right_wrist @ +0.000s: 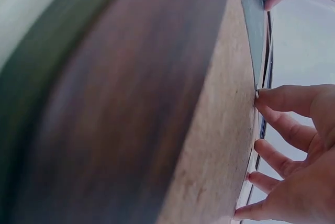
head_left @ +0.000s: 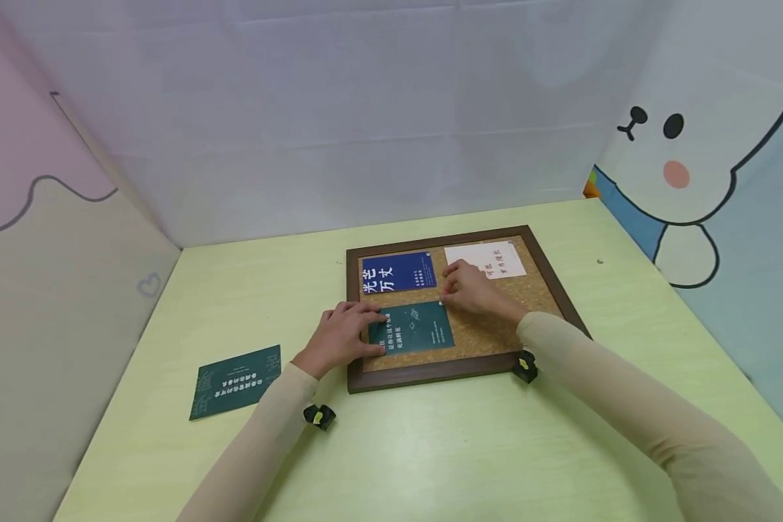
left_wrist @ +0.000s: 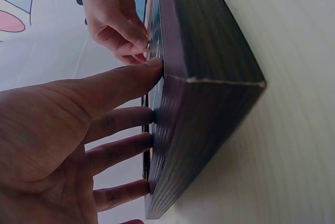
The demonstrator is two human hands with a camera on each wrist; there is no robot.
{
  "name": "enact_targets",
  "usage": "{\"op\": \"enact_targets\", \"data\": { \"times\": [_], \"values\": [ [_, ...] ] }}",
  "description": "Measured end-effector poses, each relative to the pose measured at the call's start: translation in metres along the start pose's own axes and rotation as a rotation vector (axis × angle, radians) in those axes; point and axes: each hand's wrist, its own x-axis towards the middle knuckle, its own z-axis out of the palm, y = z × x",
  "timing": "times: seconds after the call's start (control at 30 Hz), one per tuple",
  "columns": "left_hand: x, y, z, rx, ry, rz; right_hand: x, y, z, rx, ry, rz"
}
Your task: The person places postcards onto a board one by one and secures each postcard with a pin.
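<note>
A brown-framed cork board [head_left: 489, 332] lies on the table with a dark green card [head_left: 424, 333] at its lower left. My left hand [head_left: 339, 337] spreads its fingers over the card's left end and presses it down. At the card's upper right corner, my right hand [head_left: 473, 290] pinches a small white pushpin [right_wrist: 257, 93] between thumb and index finger. The other right fingertips touch down farther up the board. Above the green card is a dark blue card [head_left: 401, 274], and to its right a white card [head_left: 512, 259], partly covered by the right hand.
Another dark green card [head_left: 235, 384] lies on the pale table [head_left: 417, 449], left of the board. Each wrist wears a small black camera. White cloth [head_left: 365, 130] stands behind the table, with cartoon-printed panels at both sides.
</note>
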Motion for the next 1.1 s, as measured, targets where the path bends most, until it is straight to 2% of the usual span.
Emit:
{"op": "enact_targets", "data": {
  "times": [0.27, 0.47, 0.7, 1.1],
  "values": [
    [0.004, 0.002, -0.001, -0.002, -0.001, 0.002, -0.001, -0.005, -0.006, -0.191, 0.042, 0.028],
    [0.005, 0.002, -0.001, -0.004, -0.008, -0.003, -0.002, -0.007, -0.014, -0.273, 0.038, 0.074],
    [0.003, 0.001, -0.001, 0.008, 0.000, -0.004, 0.000, -0.008, -0.017, -0.270, 0.016, 0.106],
    [0.001, 0.000, -0.005, 0.000, -0.002, -0.019, 0.008, -0.009, -0.021, -0.251, -0.017, 0.094]
  ]
}}
